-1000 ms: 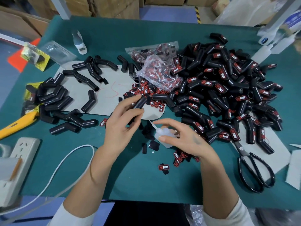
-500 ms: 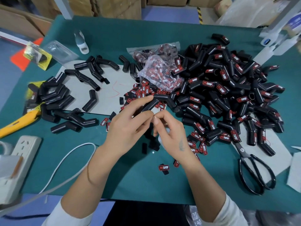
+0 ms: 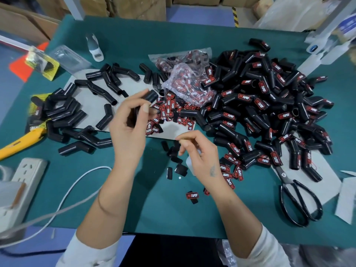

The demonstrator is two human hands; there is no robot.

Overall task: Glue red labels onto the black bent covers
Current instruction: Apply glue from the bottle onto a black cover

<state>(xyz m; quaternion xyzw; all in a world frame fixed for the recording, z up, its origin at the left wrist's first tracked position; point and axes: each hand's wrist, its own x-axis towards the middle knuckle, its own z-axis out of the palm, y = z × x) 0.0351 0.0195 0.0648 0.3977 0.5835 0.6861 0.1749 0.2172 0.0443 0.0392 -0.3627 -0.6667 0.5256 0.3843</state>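
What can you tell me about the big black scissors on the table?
The scissors are all black, and look like metal with a shiny finish. They have two large loop handles and short blades joined by a round pivot screw. They lie flat and closed, handles toward the person, blade tips tucked under the pile of labelled black covers. They rest partly on a grey card sheet and partly on the green table. Neither hand touches them.

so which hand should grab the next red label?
Right, probably. The left hand grips a black bent cover; the right hand has curled fingers that seem to hold nothing, with loose red labels lying just beside it.
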